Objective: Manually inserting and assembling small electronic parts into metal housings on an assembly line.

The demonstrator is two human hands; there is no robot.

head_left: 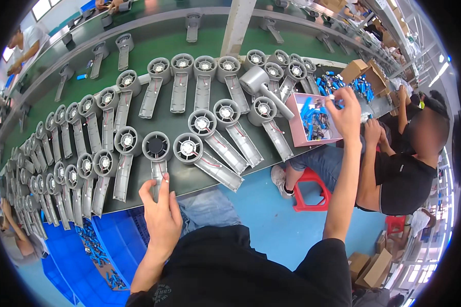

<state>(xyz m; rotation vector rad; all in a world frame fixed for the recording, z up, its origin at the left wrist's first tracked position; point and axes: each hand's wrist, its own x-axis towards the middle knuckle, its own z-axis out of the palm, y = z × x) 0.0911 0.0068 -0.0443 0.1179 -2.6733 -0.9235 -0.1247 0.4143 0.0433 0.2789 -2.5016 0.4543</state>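
My left hand [162, 217] is at the table's front edge, its fingers closed on the handle end of a grey handheld-fan housing [159, 165]. This housing has a dark round centre, unlike the pale centres of the ones beside it. My right hand [346, 113] is raised over the right side of a pink box [298, 134]. Its thumb and fingertips are pinched around something small and pale, too small to name. Inside the box lie blue cylindrical cells [306, 113] with wires and small parts, partly hidden by my hand.
Rows of open grey fan housings [205, 69] cover the dark table [161, 107]. Behind it runs a green conveyor [153, 38]. More blue cells [361, 87] lie near a cardboard box [376, 77]. A person [402, 169] sits to the right by a red stool [312, 189]. Blue bins [123, 230] stand below left.
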